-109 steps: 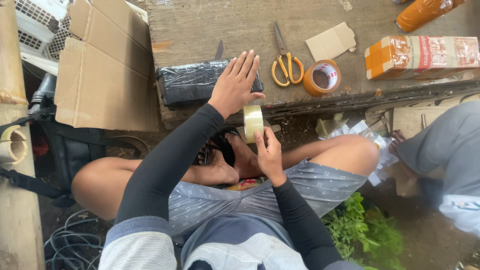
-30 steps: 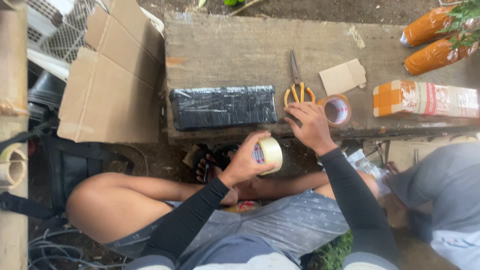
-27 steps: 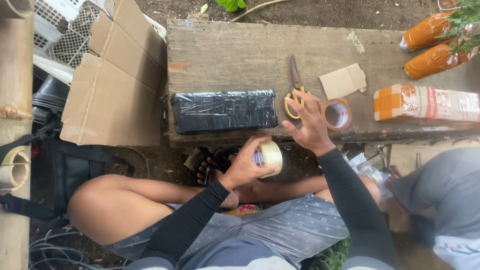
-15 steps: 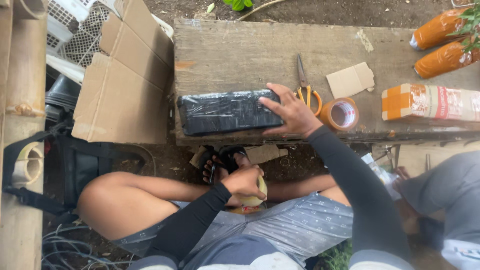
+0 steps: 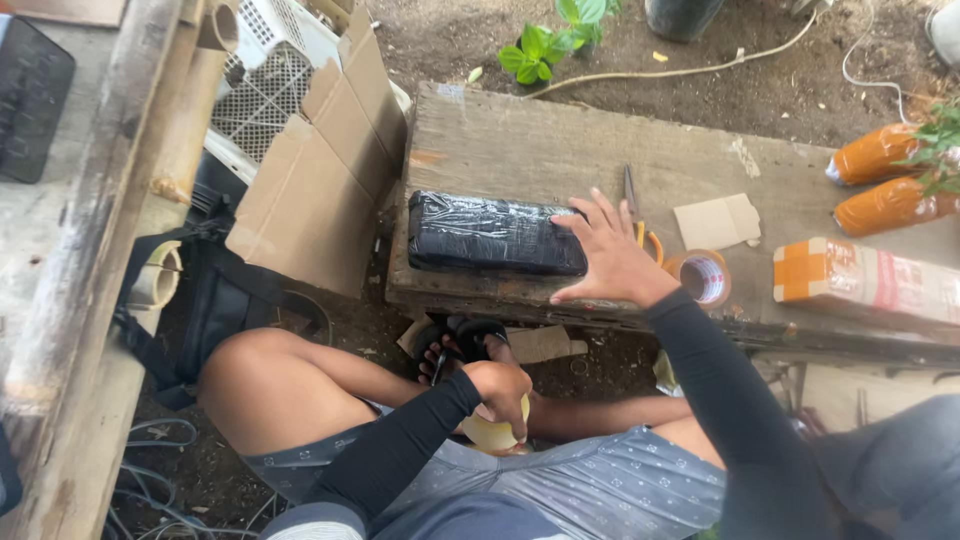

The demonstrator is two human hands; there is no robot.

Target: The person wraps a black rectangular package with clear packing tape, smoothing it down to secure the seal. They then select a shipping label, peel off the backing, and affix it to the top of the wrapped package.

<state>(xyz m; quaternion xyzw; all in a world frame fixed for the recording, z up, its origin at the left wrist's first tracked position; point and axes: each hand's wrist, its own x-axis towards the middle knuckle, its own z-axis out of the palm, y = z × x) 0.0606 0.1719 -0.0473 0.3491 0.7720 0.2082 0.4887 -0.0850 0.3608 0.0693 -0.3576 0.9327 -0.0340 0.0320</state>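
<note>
The left hand is curled around a roll of clear packing tape, holding it low over the person's lap, between the knees and just below the edge of the wooden plank. The right hand grasps nothing: its fingers are spread and its palm faces down at the right end of a black plastic-wrapped package, the fingertips touching or just over that end; actual contact cannot be made out. The package lies flat and lengthwise on the plank, near its front edge.

Just beyond the right hand, a pair of yellow-handled scissors lies on the plank, partly hidden by the fingers. To the right of the wrist sits a second tape roll, flat on its side, and behind it a small piece of cardboard. Farther right lies an orange-and-white wrapped parcel, and past it two orange-wrapped bundles rest on the ground at the plank's far corner.

A flattened cardboard box leans against the left end of the plank, with a white plastic crate behind it. A small green plant grows in the soil beyond the plank.
</note>
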